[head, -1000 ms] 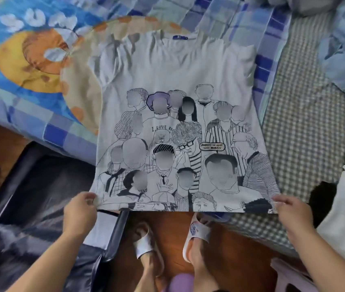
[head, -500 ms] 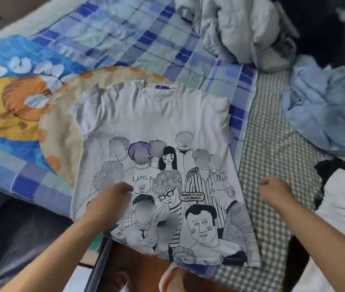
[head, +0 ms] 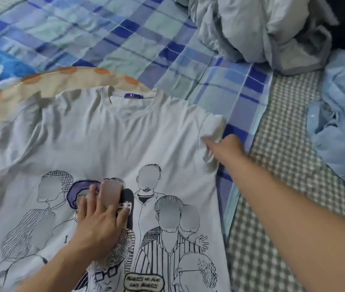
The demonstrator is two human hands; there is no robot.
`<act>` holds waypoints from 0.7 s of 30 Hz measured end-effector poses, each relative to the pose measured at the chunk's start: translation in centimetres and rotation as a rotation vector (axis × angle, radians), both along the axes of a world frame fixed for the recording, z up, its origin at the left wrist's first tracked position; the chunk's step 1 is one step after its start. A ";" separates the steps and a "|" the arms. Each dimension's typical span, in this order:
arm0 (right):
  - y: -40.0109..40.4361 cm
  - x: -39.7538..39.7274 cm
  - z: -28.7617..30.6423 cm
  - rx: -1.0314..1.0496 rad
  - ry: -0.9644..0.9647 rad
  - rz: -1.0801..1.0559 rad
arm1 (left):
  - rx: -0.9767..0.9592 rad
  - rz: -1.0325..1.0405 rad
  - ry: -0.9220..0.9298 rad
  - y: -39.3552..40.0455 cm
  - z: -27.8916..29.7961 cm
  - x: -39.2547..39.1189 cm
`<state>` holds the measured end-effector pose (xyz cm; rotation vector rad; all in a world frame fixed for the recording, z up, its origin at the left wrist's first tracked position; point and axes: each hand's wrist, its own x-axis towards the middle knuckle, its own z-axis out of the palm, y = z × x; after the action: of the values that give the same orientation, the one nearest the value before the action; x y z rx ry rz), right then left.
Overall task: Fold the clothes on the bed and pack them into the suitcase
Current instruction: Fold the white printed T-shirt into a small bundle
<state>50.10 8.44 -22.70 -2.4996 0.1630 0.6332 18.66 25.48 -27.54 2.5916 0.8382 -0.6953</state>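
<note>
left hand (head: 100,224) flat on t-shirt (head: 108,140), right hand (head: 226,147) — gripping sleeve (head: 211,127)

A white T-shirt (head: 108,144) printed with black line drawings of a crowd lies flat and face up on the bed (head: 108,39), collar away from the person. Its printed middle sits under the left hand (head: 102,224), pressed flat; its short sleeve bunches in the right hand's (head: 226,148) grip. Beyond that grip lie a crumpled grey garment (head: 258,32) and a light blue shirt (head: 344,127).
</note>
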 end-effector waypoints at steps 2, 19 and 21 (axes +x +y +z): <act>1.5 -0.5 -0.6 -0.007 0.005 0.007 | 0.008 -0.004 0.052 -0.1 0.0 0.3; -10.0 -1.4 0.1 0.452 0.049 -0.532 | -0.018 0.191 0.246 -0.5 2.3 4.7; -9.3 -1.4 1.5 0.532 0.046 -0.427 | -0.027 0.221 0.196 -0.5 2.4 5.4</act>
<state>48.69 -0.82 -21.20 -1.8612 0.4648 0.4761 24.07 24.97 -25.12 2.3856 1.1455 -0.8961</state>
